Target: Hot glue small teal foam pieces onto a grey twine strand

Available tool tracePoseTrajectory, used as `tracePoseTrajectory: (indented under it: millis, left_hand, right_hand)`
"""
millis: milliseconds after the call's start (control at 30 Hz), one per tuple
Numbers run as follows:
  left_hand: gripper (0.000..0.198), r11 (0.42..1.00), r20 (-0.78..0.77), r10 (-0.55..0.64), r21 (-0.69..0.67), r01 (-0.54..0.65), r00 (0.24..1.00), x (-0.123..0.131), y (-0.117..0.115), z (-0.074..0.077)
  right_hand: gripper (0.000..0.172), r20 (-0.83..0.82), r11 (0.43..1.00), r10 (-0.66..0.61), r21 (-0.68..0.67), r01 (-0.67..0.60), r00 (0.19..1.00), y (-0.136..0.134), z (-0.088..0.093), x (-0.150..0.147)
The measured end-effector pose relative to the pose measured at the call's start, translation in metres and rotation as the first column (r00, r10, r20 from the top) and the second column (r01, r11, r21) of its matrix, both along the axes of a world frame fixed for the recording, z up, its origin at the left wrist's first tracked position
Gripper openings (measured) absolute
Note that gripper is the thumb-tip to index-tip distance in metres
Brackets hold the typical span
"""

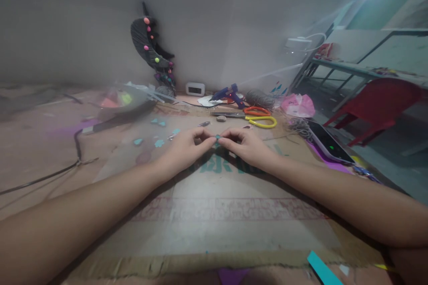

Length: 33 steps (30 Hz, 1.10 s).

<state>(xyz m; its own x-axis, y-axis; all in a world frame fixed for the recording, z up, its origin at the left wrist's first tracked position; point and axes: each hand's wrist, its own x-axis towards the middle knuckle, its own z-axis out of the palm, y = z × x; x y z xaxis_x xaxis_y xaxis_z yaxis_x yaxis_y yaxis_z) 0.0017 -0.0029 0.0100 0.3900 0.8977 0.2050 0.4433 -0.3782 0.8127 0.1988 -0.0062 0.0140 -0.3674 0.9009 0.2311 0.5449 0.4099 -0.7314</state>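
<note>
My left hand (195, 143) and my right hand (239, 142) meet over the middle of the board, thumbs and forefingers pinched together. Between their fingertips is a small teal piece (217, 137), mostly covered, so its exact kind does not show. Left of my hands lie small light-blue cutouts: a flower shape (159, 143) and a heart-like piece (138, 141), with others farther back. Just beyond my fingers rests a small grey round piece (221, 119). Scissors (230, 115) with orange and yellow handles lie behind my right hand.
A blue glue gun (229, 93) and a white digital clock (195, 89) stand by the wall. To the right are a phone (329, 142), grey yarn and a pink bag (298, 105). A dark crescent decoration (143, 38) leans at the back left. A cable (43, 179) crosses the left side.
</note>
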Motion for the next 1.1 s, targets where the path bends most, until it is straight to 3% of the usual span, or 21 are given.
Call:
tracePoseTrajectory:
  millis: [133,367,600,700,833,900,967,1100]
  left_hand:
    - [0.026,1.000,-0.004,0.030,0.004,-0.030,1.000,0.000,-0.001,0.001]
    - [0.029,1.000,0.025,-0.014,0.002,0.014,1.000,0.001,0.000,0.000]
    - [0.026,1.000,0.076,0.029,-0.006,-0.029,0.997,0.001,0.000,-0.001]
    - [0.024,0.997,0.119,0.080,-0.014,-0.079,0.990,0.001,0.001,-0.001]
    - [0.023,0.993,0.157,0.114,-0.016,-0.113,0.981,0.001,0.003,-0.001]
    - [0.022,0.993,0.164,0.119,-0.023,-0.117,0.979,0.001,0.003,-0.001]
    - [0.022,0.994,0.167,0.113,-0.029,-0.109,0.980,0.001,0.004,-0.002]
    - [0.021,0.996,0.179,0.083,-0.039,-0.077,0.980,0.001,0.004,-0.003]
  right_hand:
    - [0.026,-0.050,0.999,0.002,-0.037,-0.004,0.999,0.000,-0.001,0.000]
    - [0.024,-0.051,1.000,-0.006,0.009,0.006,0.999,0.001,-0.001,0.001]
    - [0.028,-0.121,0.999,0.012,0.041,-0.007,0.993,0.002,-0.001,0.003]
    - [0.023,-0.111,0.982,-0.080,0.159,0.097,0.991,0.010,0.012,0.013]
    - [0.017,0.041,0.936,-0.227,0.284,0.207,0.973,0.030,0.031,0.035]
    - [0.018,0.189,0.944,-0.204,0.299,0.142,0.960,0.039,0.034,0.046]
    - [0.021,0.368,0.956,-0.104,0.294,-0.010,0.924,0.046,0.031,0.054]
    - [0.023,0.619,0.931,0.031,0.268,-0.248,0.785,0.051,0.019,0.059]
